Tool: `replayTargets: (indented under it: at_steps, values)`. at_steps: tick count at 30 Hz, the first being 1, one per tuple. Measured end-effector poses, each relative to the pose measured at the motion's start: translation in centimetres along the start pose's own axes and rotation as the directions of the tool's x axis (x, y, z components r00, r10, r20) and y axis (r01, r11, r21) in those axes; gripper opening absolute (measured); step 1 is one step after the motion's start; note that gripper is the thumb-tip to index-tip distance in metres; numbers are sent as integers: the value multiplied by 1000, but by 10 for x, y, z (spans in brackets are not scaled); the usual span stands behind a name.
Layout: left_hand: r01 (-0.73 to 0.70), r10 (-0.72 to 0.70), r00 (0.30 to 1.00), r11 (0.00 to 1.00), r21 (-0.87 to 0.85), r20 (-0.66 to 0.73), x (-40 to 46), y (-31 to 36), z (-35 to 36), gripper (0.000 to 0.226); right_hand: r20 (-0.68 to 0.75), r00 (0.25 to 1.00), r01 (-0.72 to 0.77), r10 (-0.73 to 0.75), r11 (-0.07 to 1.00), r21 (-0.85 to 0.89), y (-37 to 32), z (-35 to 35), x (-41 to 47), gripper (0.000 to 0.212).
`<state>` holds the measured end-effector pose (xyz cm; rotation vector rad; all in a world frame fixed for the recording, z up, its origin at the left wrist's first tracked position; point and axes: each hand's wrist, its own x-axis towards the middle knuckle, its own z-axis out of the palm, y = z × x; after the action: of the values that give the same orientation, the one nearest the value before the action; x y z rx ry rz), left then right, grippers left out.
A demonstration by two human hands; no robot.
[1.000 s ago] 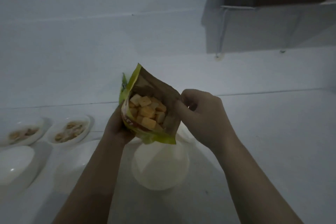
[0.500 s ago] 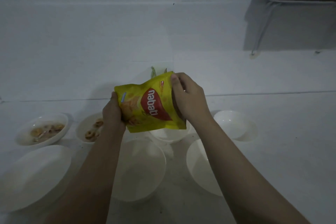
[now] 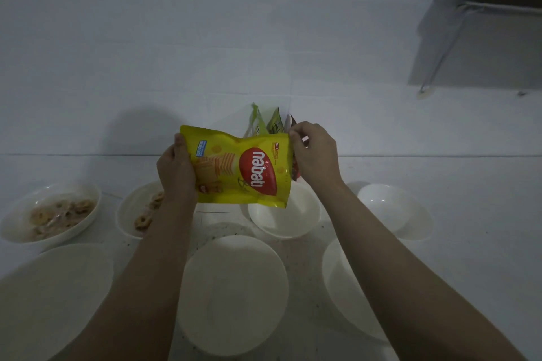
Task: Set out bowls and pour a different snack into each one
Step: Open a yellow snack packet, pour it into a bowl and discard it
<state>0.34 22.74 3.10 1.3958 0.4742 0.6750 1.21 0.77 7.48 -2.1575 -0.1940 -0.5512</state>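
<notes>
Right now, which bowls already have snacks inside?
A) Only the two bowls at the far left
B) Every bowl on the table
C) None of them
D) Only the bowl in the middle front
A: the far-left bowl and the bowl beside it hold ring-shaped snacks, while the other bowls, such as the middle front bowl, look empty.

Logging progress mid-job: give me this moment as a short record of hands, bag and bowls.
left hand: grips the yellow snack bag at its left edge
right hand: pinches the bag's upper right corner
bag: held up above the bowls, front facing the camera
filled bowls: two at left, ring-shaped snacks inside
empty bowls: five, including the near middle one
other packets: behind the bag
</notes>
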Motion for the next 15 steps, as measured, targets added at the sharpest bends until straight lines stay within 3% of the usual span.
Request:
replayTargets:
  at_steps: [5,15]
  values:
    - [-80,81,997,994,72,-2,4,-2,3,44,-5,1000,29,-30,992,-126,20,8,4,17]
    - [-155,155,988,980,127,13,2,-2,-2,47,-14,995,96,-99,985,-142,25,12,-8,17]
